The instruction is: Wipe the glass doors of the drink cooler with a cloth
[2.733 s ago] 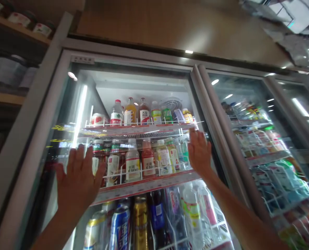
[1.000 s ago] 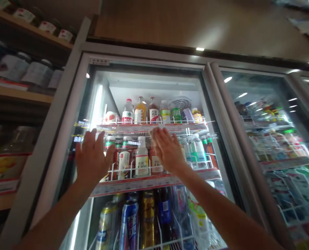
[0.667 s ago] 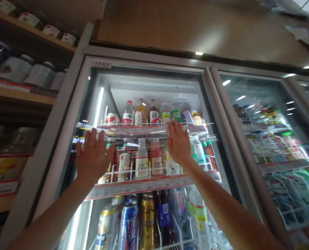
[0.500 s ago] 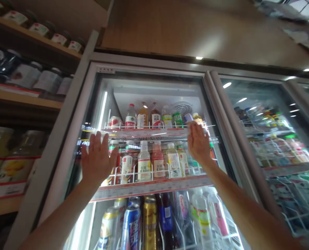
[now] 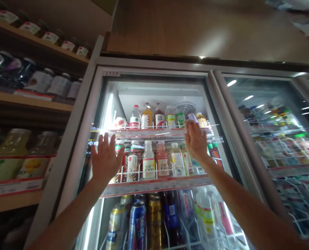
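My left hand (image 5: 105,160) is raised, fingers spread and palm turned away, before the left side of a drinks fridge's glass door (image 5: 154,83). Nothing is in it. My right hand (image 5: 196,143) is lifted in the same way on the right, its fingers stretched out and its hold empty. Whether either palm touches the glass, I cannot tell. Between the hands stand a clear bottle (image 5: 148,166) and a pink bottle (image 5: 162,164) on the middle shelf. Above them sits a red-capped bottle (image 5: 135,118). Lower down are a blue can (image 5: 137,224) and a gold can (image 5: 155,222).
On the left, wooden shelves (image 5: 31,103) hold jars and bottles. A second glass-doored fridge section (image 5: 250,92) adjoins on the right, beyond the door's upright metal frame (image 5: 227,128). A brown panel (image 5: 170,27) runs above the fridge.
The view has shifted slightly, so the fridge and shelves sit further right. My right hand has moved a little left across the shelves; my left hand keeps nearly the same place before the door.
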The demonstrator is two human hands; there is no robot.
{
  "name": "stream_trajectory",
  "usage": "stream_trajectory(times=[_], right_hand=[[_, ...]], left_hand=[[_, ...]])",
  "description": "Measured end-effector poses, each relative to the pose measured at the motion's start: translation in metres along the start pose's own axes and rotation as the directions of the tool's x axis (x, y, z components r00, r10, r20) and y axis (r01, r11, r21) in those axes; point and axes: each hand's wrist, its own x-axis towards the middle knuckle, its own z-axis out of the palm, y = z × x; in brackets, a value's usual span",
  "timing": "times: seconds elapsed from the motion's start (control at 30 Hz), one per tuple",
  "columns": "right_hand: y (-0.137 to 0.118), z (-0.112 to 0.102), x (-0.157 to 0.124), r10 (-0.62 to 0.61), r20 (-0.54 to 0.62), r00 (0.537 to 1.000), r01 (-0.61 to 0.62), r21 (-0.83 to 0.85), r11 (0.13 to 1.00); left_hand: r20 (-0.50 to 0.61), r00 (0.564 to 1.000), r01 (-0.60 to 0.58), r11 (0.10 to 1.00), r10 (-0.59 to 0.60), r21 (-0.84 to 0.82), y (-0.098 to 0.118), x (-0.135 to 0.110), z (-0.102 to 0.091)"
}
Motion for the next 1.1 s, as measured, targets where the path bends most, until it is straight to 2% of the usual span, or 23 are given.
stream_trajectory(times=[0.07, 0.1, 0.13, 0.2, 0.27, 0.33, 0.37, 0.4, 0.47, 0.5, 0.57, 0.63, 0.7, 0.77, 0.83, 0.9, 0.93, 0.97, 1.03, 1.07, 1.1], right_hand=[[0.016, -0.003, 0.014, 0.171, -0.034, 0.985, -0.172, -0.023, 0.985], [0.014, -0.003, 0.017, 0.188, -0.035, 0.982, -0.189, -0.024, 0.982], [0.004, -0.003, 0.016, 0.153, -0.023, 0.988, -0.153, -0.014, 0.988], [-0.03, 0.001, 0.004, -0.036, 0.03, 0.999, 0.035, 0.031, 0.999], [-0.064, 0.006, -0.013, -0.281, 0.067, 0.957, 0.275, 0.089, 0.957], [-0.076, 0.008, -0.024, -0.42, 0.078, 0.904, 0.41, 0.116, 0.905], [-0.07, 0.007, -0.025, -0.418, 0.078, 0.905, 0.409, 0.112, 0.906], [-0.058, 0.005, -0.023, -0.362, 0.071, 0.93, 0.354, 0.099, 0.93], [-0.019, -0.002, -0.01, -0.131, 0.026, 0.991, 0.129, 0.063, 0.99], [0.0, -0.005, 0.0, 0.012, -0.017, 1.0, -0.011, 0.051, 0.999], [0.025, -0.011, 0.017, 0.176, -0.083, 0.981, -0.173, 0.044, 0.984], [0.021, -0.011, 0.024, 0.181, -0.096, 0.979, -0.177, 0.044, 0.983], [-0.011, -0.006, 0.019, 0.072, -0.065, 0.995, -0.069, 0.047, 0.997], [-0.054, 0.002, 0.004, -0.118, -0.019, 0.993, 0.119, 0.058, 0.991], [-0.085, 0.009, -0.01, -0.379, 0.022, 0.925, 0.376, 0.084, 0.923], [-0.088, 0.012, -0.016, -0.521, 0.038, 0.853, 0.516, 0.099, 0.851], [-0.078, 0.011, -0.014, -0.512, 0.038, 0.858, 0.507, 0.094, 0.857], [-0.062, 0.009, -0.008, -0.446, 0.033, 0.895, 0.442, 0.082, 0.893], [-0.022, 0.004, 0.009, -0.174, -0.004, 0.985, 0.174, 0.048, 0.984], [-0.005, 0.002, 0.017, -0.017, -0.041, 0.999, 0.018, 0.04, 0.999], [0.007, 0.0, 0.023, 0.111, -0.074, 0.991, -0.108, 0.04, 0.993]], left_hand=[[-0.002, 1.0, -0.007, 1.0, 0.007, 0.007, 0.001, -0.001, 0.0], [-0.003, 1.0, -0.005, 1.0, 0.005, 0.008, 0.002, -0.001, 0.0], [-0.003, 1.0, 0.001, 1.0, -0.001, 0.008, 0.002, -0.001, 0.0], [0.002, 1.0, 0.01, 1.0, -0.01, 0.004, 0.003, -0.001, -0.001], [0.016, 1.0, 0.012, 1.0, -0.012, -0.002, 0.003, 0.0, -0.002], [0.033, 0.999, 0.014, 1.0, -0.014, -0.007, 0.001, 0.001, -0.003], [0.042, 0.999, 0.014, 1.0, -0.014, -0.009, 0.0, 0.001, -0.003], [0.049, 0.999, 0.012, 1.0, -0.011, -0.01, -0.002, 0.001, -0.003], [0.053, 0.999, -0.004, 1.0, 0.005, -0.009, -0.004, 0.0, -0.002], [0.048, 0.999, -0.016, 1.0, 0.016, -0.008, -0.005, 0.0, -0.002], [0.026, 0.999, -0.029, 1.0, 0.029, -0.004, -0.006, -0.002, 0.0], [0.003, 1.0, -0.031, 1.0, 0.031, 0.002, -0.006, -0.003, 0.001], [-0.008, 0.999, -0.035, 0.999, 0.035, 0.004, -0.006, -0.004, 0.001], [-0.017, 0.999, -0.048, 0.999, 0.048, 0.006, -0.006, -0.003, 0.001], [-0.025, 0.998, -0.062, 0.998, 0.063, 0.007, -0.008, -0.002, 0.001], [-0.025, 0.997, -0.069, 0.998, 0.07, 0.009, -0.01, -0.002, 0.001], [-0.023, 0.997, -0.072, 0.997, 0.072, 0.01, -0.012, -0.002, 0.001], [-0.02, 0.997, -0.077, 0.997, 0.077, 0.011, -0.013, -0.002, 0.0], [-0.02, 0.995, -0.095, 0.995, 0.095, 0.012, -0.016, -0.002, 0.0], [-0.024, 0.994, -0.102, 0.995, 0.102, 0.014, -0.017, -0.003, -0.001], [-0.027, 0.994, -0.104, 0.994, 0.105, 0.016, -0.017, -0.003, -0.001]])
